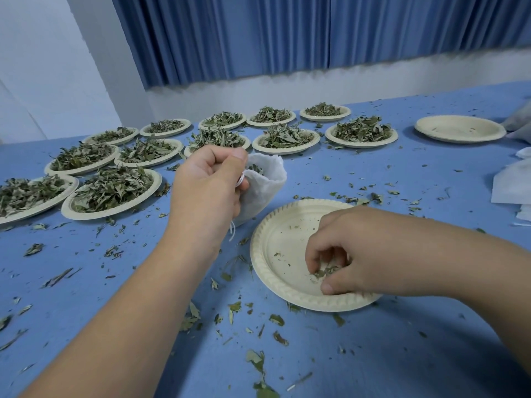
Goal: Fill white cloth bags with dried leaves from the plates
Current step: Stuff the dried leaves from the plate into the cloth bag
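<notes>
My left hand (211, 182) grips the rim of a white cloth bag (265, 188) and holds it open above the blue table; dried leaves show inside its mouth, and a drawstring hangs below the hand. A pale paper plate (275, 245) lies in front of me, nearly bare apart from crumbs. My right hand (342, 254) rests in that plate with its fingers pinched on a small clump of dried leaves (323, 272).
Several plates heaped with dried leaves (112, 188) stand in rows at the left and back. A bare plate (459, 129) sits at the far right. White cloth pieces (511, 182) lie at the right edge. Loose leaf bits litter the blue table (373, 354).
</notes>
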Tool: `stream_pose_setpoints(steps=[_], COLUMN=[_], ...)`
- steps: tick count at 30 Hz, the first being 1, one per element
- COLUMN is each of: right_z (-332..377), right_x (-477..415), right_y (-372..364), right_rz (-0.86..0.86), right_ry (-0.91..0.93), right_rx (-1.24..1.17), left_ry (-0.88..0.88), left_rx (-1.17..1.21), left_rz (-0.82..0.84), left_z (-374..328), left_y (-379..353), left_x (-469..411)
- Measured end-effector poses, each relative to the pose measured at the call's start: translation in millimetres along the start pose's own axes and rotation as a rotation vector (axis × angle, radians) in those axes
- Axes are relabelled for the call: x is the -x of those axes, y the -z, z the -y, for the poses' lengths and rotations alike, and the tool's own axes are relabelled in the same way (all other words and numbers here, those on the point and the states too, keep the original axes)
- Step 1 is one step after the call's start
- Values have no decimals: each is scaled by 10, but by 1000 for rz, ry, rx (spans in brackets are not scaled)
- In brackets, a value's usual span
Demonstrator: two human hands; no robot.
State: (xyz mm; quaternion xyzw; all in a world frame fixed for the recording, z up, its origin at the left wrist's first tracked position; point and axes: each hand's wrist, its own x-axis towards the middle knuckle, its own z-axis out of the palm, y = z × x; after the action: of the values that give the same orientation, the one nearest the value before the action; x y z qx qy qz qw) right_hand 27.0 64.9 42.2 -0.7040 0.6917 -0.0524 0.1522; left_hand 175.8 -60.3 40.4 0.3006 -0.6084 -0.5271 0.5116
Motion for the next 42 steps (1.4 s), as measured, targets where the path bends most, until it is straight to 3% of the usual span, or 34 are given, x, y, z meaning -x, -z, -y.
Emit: stream_pose_setpoints(steps=[14,28,31,38,42], right_z=[-95,169,189,126,26], right_x=[70,-23,6,12,-7], right_y=[126,-13,-18,-47,7], right_rz=[76,110,54,-82,-63], right_ry=[22,10,63,112,83], right_rx=[-36,175,223,146,-59], left_ry=[-5,0,-1,-8,-7], left_rx=[-17,-10,-18,-24,-30], left_rz=[-2,-4,-3,10,16], left_z=[-18,-40,-38,-33,-40], left_y=[11,15,11,-2,-13], left_x=[1,5,2,18,32])
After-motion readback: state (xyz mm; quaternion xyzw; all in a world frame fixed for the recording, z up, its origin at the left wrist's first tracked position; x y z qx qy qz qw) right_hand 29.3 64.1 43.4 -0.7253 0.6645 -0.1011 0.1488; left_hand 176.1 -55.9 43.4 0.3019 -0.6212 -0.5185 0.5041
